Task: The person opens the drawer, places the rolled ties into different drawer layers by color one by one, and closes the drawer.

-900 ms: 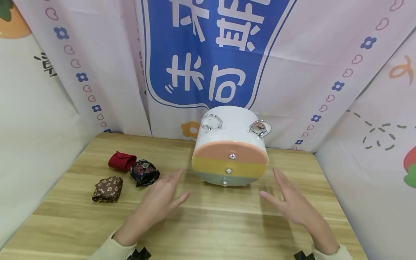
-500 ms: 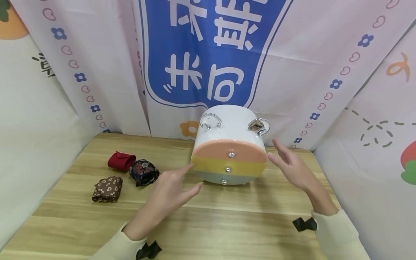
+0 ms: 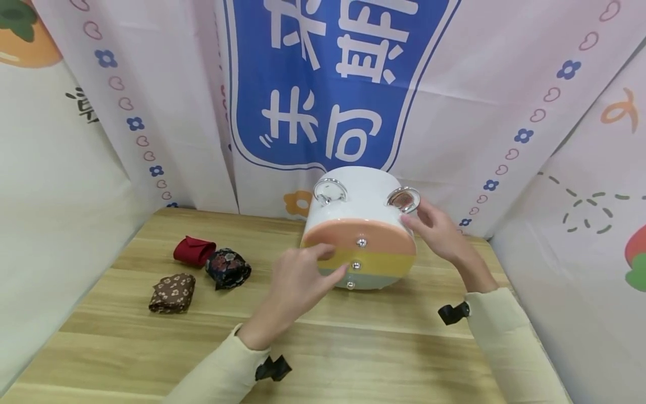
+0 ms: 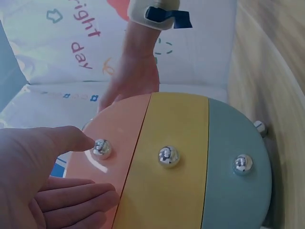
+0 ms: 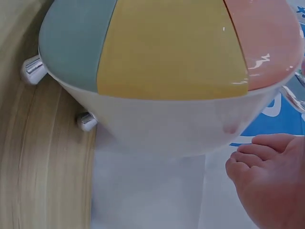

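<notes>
A white, round-sided drawer box (image 3: 360, 188) stands near the back of the table, its front banded orange, yellow and grey-green. Each band has a silver knob (image 4: 168, 156). My left hand (image 3: 300, 280) is before this front, thumb and fingers spread. In the left wrist view, the left thumb is right at the orange drawer's knob (image 4: 102, 149). My right hand (image 3: 438, 230) is at the upper right side of the box, beside a silver ear-shaped ring (image 3: 404, 200). In the right wrist view, its fingers (image 5: 257, 151) lie close along the white side, slightly bent.
Left on the wooden table (image 3: 121, 348) lie three rolled cloth bundles: a red one (image 3: 194, 251), a dark floral one (image 3: 228, 268) and a brown flowered one (image 3: 172, 293). Printed cloth walls (image 3: 484, 112) close off the back and both sides.
My left hand has moved right and forward, from beside the bundles to the front of the box. My right hand has moved up and inward to the ring on the box's right.
</notes>
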Available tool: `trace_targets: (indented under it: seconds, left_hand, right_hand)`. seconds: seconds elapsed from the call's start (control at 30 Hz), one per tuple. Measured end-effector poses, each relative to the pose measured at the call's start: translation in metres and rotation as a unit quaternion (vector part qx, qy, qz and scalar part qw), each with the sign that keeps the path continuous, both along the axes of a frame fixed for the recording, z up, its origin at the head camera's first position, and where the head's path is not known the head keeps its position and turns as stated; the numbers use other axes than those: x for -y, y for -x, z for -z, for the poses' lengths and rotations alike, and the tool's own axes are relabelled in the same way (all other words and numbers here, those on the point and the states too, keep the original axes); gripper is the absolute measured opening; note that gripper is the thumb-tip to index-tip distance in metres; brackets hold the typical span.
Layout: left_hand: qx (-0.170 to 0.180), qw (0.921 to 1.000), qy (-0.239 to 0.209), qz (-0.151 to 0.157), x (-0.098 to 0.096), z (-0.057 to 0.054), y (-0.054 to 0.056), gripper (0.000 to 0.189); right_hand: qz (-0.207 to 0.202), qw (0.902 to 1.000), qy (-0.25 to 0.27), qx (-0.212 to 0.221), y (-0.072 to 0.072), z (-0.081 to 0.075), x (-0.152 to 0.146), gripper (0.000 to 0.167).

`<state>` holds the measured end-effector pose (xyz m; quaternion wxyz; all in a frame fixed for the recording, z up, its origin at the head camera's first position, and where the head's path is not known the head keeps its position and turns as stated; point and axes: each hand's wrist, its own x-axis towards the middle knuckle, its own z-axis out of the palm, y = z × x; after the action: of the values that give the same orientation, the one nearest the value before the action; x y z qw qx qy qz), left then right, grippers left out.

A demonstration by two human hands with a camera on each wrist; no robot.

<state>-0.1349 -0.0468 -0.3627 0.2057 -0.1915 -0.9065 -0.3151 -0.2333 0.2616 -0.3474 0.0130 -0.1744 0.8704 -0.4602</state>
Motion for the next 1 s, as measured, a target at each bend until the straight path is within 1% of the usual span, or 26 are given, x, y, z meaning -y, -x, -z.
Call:
trace_targets:
  seconds: [0.13,0.3,0.37,0.43,0.57,0.8,1.0]
  left_hand:
    - [0.000,0.9999,-0.010,-0.012,-0.012,0.003,0.007,0.034]
    - [0.008,0.9994,-0.007,-0.032,-0.020,0.001,0.015,0.030]
    - [0.008,0.9992,-0.002,-0.038,-0.022,-0.001,0.017,0.031]
    - [0.008,0.9993,0.001,-0.037,-0.024,-0.003,0.019,0.031]
    - [0.001,0.9993,0.002,-0.037,-0.028,-0.002,0.022,0.029]
    - [-0.035,0.9985,0.008,-0.042,-0.035,-0.001,0.029,0.026]
    - [-0.084,0.9948,0.020,-0.054,-0.041,0.004,0.033,0.026]
  right_hand:
    - [-0.009,0.9993,0.037,-0.005,0.005,0.011,0.005,0.051]
    - [0.004,0.9979,0.065,-0.002,0.007,0.019,0.011,0.043]
    - [0.011,0.9976,0.069,0.001,0.007,0.021,0.013,0.043]
    - [0.018,0.9975,0.068,0.002,0.008,0.022,0.013,0.046]
    - [0.032,0.9981,0.051,0.005,0.009,0.023,0.013,0.054]
    - [0.036,0.9983,0.045,0.002,0.007,0.023,0.012,0.059]
    - [0.049,0.9977,0.046,0.003,0.006,0.024,0.012,0.060]
